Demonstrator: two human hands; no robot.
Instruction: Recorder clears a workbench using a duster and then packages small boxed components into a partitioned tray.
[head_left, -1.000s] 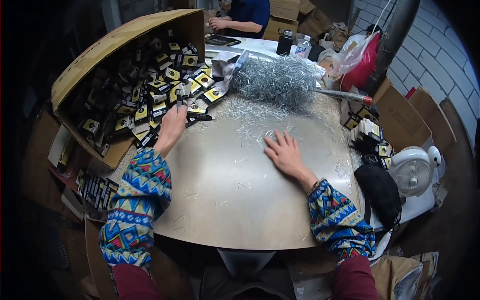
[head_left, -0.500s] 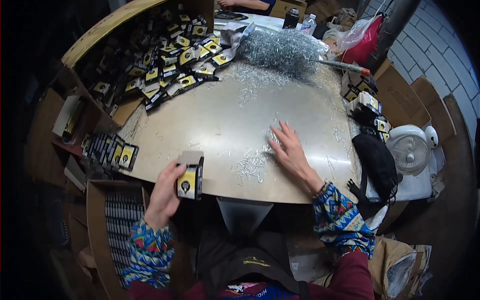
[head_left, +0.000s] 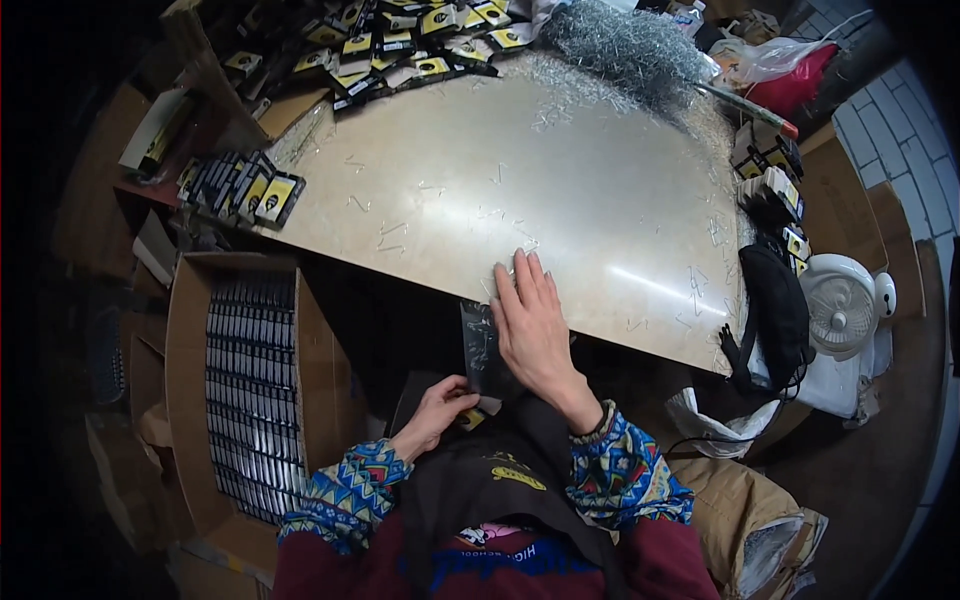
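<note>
My left hand (head_left: 437, 415) is closed on a small black-and-yellow cardboard box (head_left: 468, 418), held low by my lap. Its grey flap (head_left: 489, 405) stands up, and the hand and apron hide much of the box. Just above it, a dark chute (head_left: 481, 350) slopes down from the table edge with thin bent wire pieces on it. My right hand (head_left: 533, 325) lies over the table edge beside the chute, fingers stretched and close together, palm down. A few loose wire pieces (head_left: 390, 238) are scattered across the table (head_left: 600, 210).
A large tangled heap of wire pieces (head_left: 630, 50) sits at the back. Far left, a carton spills many small boxes (head_left: 375, 60); more stand in a row (head_left: 240, 188). A carton (head_left: 180, 350) at left holds packed rows. A black pouch (head_left: 772, 305) and white fan (head_left: 835, 305) are at right.
My left hand has lowered the box from the table edge to below the chute. My right hand has swept toward me, and the small wire pile has moved from the tabletop onto the chute.
</note>
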